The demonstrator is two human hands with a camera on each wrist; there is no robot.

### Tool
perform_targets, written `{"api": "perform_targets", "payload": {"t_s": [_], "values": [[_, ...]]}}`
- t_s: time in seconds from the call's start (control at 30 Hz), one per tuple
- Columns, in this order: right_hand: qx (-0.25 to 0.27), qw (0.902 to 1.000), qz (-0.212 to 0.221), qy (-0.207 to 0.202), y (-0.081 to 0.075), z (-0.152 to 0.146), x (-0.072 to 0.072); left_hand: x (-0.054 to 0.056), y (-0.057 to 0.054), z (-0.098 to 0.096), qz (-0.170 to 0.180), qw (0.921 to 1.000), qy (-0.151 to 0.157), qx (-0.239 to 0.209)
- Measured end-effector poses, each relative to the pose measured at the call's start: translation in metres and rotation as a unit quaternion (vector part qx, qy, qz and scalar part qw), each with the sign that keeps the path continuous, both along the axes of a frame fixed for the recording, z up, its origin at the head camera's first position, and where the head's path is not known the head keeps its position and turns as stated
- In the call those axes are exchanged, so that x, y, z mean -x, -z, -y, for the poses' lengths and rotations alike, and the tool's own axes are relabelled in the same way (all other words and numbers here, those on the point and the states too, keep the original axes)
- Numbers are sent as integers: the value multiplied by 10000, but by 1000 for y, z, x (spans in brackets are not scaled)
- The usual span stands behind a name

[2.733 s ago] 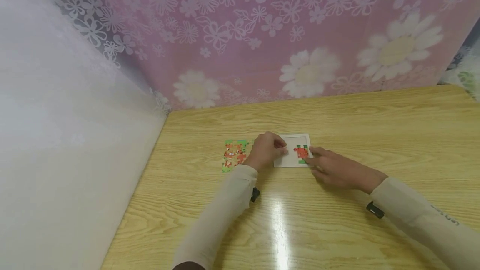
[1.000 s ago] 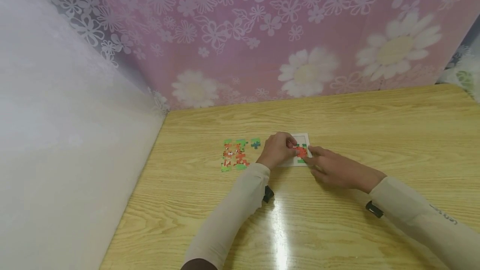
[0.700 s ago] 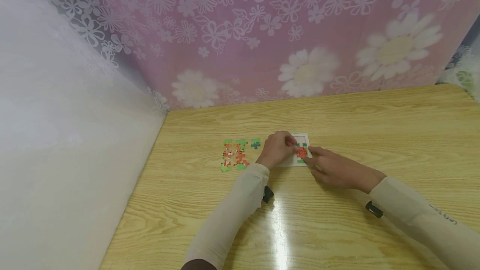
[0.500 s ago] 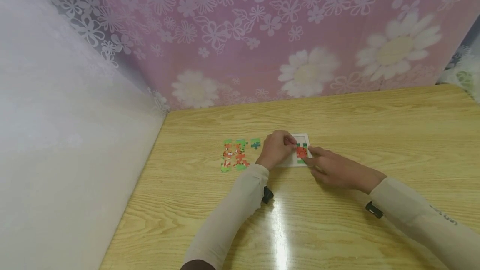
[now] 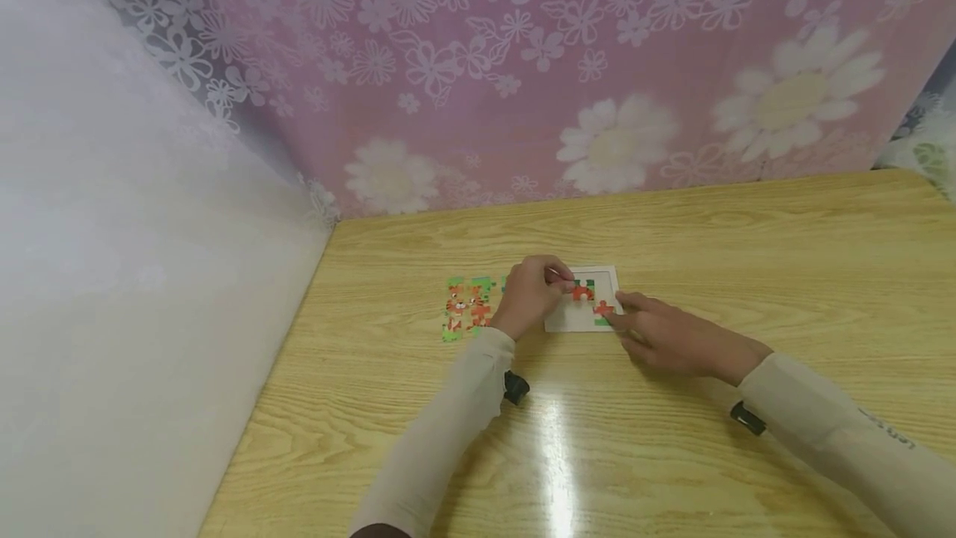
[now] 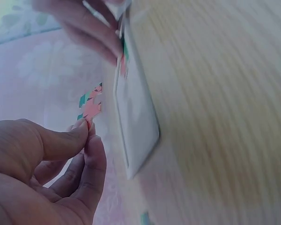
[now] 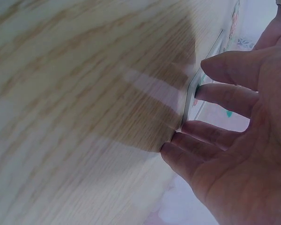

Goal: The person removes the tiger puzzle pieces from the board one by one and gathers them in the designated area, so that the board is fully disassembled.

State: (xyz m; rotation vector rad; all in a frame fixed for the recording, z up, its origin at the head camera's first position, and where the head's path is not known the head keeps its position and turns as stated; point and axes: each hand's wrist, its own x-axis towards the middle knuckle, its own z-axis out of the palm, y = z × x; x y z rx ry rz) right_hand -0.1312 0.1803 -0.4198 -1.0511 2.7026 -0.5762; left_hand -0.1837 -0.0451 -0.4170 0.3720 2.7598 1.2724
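Note:
My left hand (image 5: 529,295) pinches an orange and green jigsaw piece (image 5: 583,294) between thumb and fingertips. In the left wrist view that piece (image 6: 91,108) is held up off the white puzzle tray (image 6: 136,117). Another orange and green piece (image 5: 603,310) lies in the tray's lower right corner. My right hand (image 5: 665,335) rests at the right edge of the white tray (image 5: 568,322), with a fingertip at the corner piece. In the right wrist view its extended fingers (image 7: 215,133) lie along the tray's rim.
Left of the tray, several pieces with a tiger face (image 5: 466,305) lie on the wooden table (image 5: 642,447). My left hand covers most of a blue-green piece (image 5: 504,281). A pink flowered cloth (image 5: 478,106) stands behind the table, with a white wall (image 5: 149,272) on the left.
The left hand has taken the orange piece out from above the corner piece and moved it left and slightly back. The right hand has stayed at the tray's right edge.

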Motion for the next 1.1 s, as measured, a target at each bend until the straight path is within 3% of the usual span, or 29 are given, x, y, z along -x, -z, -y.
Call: {"api": "perform_targets", "payload": {"t_s": [0.5, 1.1], "values": [[134, 9996, -217, -88, -1, 0, -2, 1, -6, 62, 86, 9992, -388, 100], [178, 9997, -129, -77, 1, -1, -2, -1, -2, 94, 446, 9956, -640, 511]]}}
